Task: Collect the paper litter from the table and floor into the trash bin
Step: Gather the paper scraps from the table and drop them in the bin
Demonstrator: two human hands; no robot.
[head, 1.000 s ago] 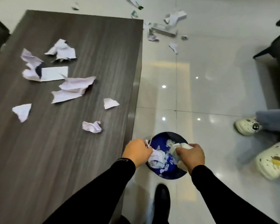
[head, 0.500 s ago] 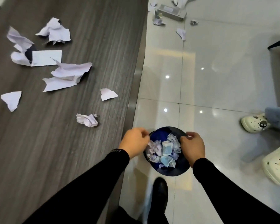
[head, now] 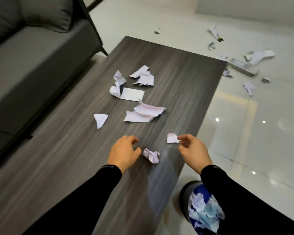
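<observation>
Head view. Left hand [head: 124, 151] hovers above the wood-grain table [head: 71, 170], fingers loosely curled and holding nothing, just left of a crumpled paper ball [head: 151, 155]. Right hand [head: 193, 150], half open, holds nothing; its index fingertip meets the edge of a small torn scrap [head: 172, 138] near the table's right edge. Further torn sheets [head: 143, 112] and a triangular scrap [head: 100, 120] lie mid-table. The trash bin [head: 182, 197], holding paper, stands on the floor beside the right edge, partly hidden by the right sleeve [head: 227, 192]. Floor litter [head: 260, 56] lies beyond the far right corner.
</observation>
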